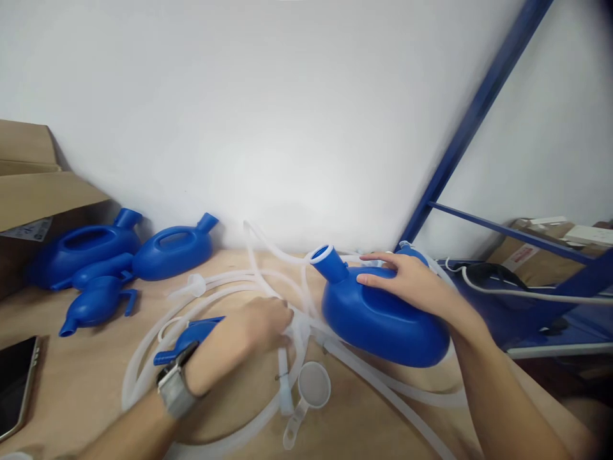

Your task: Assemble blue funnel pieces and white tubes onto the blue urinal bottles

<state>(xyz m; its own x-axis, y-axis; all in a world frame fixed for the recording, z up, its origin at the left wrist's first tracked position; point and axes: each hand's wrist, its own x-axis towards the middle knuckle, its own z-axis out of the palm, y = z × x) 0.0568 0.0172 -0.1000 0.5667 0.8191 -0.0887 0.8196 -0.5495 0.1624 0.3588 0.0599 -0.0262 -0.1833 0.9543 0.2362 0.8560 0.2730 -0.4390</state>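
Note:
My right hand [407,281] lies flat on top of a blue plastic urinal bottle [378,319] that rests on the wooden table [71,390], its fingers stretched toward the bottle's white-rimmed neck. My left hand [261,322], a watch on its wrist, is closed around translucent white tubing [143,358] just left of the bottle. The tubing loops over the table around both hands. A small clear funnel piece [311,390] lies just in front of my left hand. A blue plastic part [189,338] shows beside my left wrist.
Several more blue bottles [172,246] and smaller blue parts [96,306] lie at the back left near a cardboard box [33,198]. A phone [16,383] sits at the left edge. A blue metal rack frame [479,108] with boxes stands on the right.

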